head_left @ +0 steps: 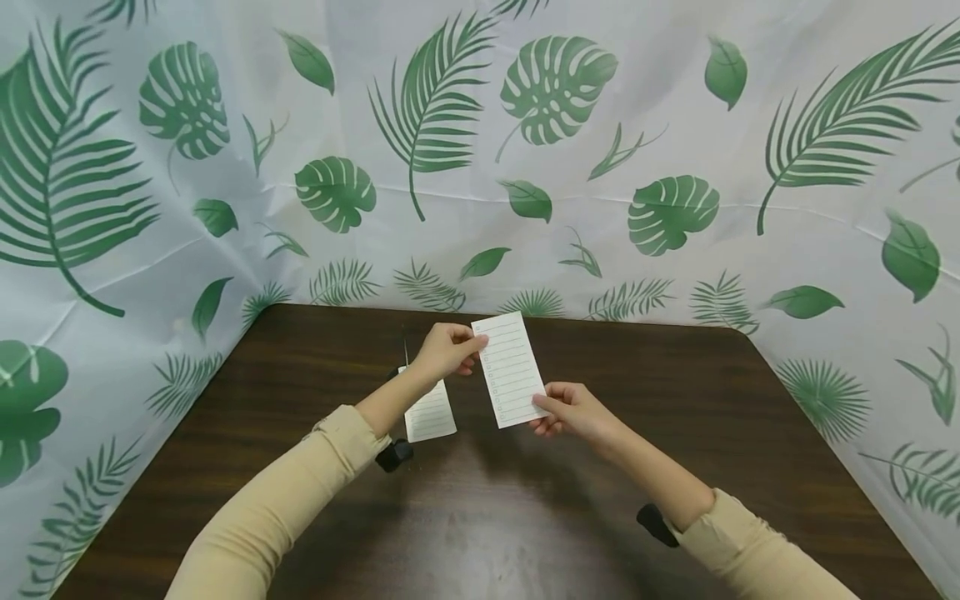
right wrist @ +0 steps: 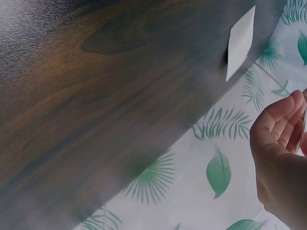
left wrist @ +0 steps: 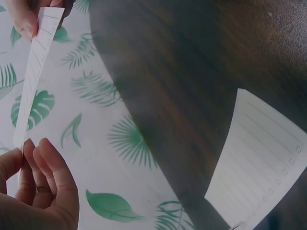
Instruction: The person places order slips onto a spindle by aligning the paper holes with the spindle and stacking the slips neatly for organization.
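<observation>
Above the table, both hands hold a white lined checklist sheet [head_left: 511, 367], tilted, with small boxes down its left side. My left hand [head_left: 448, 350] pinches its upper left edge between thumb and fingers. At the lower right edge, my right hand [head_left: 573, 410] pinches it the same way. In the left wrist view the sheet [left wrist: 36, 72] appears nearly edge-on, a hand at each end. A second lined sheet [head_left: 430, 415] lies to the left, partly hidden by my left forearm. It looks slightly curved in the left wrist view [left wrist: 261, 158].
Dark wood-grain table [head_left: 675, 392] extends beneath the hands. A white curtain [head_left: 465, 242] with green leaf prints stands behind it and along both sides. Black wrist-worn pieces [head_left: 394, 456] show by the forearms. A thin straight strand [head_left: 406, 346] rises near the second sheet; its kind is unclear.
</observation>
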`<state>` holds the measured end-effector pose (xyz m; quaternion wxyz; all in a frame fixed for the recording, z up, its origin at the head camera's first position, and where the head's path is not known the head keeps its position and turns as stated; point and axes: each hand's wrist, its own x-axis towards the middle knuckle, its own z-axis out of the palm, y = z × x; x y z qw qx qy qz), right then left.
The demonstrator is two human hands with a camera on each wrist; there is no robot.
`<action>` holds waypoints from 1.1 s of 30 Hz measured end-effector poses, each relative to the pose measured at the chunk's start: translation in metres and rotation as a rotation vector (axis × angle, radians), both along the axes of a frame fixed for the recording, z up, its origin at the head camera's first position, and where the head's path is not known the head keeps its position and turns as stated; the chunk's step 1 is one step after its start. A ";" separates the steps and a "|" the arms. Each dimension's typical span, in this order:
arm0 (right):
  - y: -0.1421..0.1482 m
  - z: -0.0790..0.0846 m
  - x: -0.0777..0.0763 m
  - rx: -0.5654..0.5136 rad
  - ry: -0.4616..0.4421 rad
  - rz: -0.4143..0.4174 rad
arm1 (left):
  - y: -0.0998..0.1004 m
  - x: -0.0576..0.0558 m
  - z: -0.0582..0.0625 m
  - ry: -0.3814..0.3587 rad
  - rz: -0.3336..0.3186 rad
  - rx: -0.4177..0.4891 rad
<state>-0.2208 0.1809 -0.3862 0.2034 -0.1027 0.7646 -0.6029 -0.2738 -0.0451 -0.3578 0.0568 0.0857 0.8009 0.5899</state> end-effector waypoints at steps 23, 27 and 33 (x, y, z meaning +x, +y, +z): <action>-0.031 0.020 -0.011 0.076 0.049 0.040 | -0.027 -0.016 0.016 -0.017 0.050 -0.040; -0.039 0.023 -0.013 0.070 0.052 0.023 | -0.036 -0.018 0.019 0.006 0.039 0.022; -0.053 0.024 -0.020 0.066 0.033 0.017 | -0.047 -0.018 0.023 -0.011 0.069 -0.006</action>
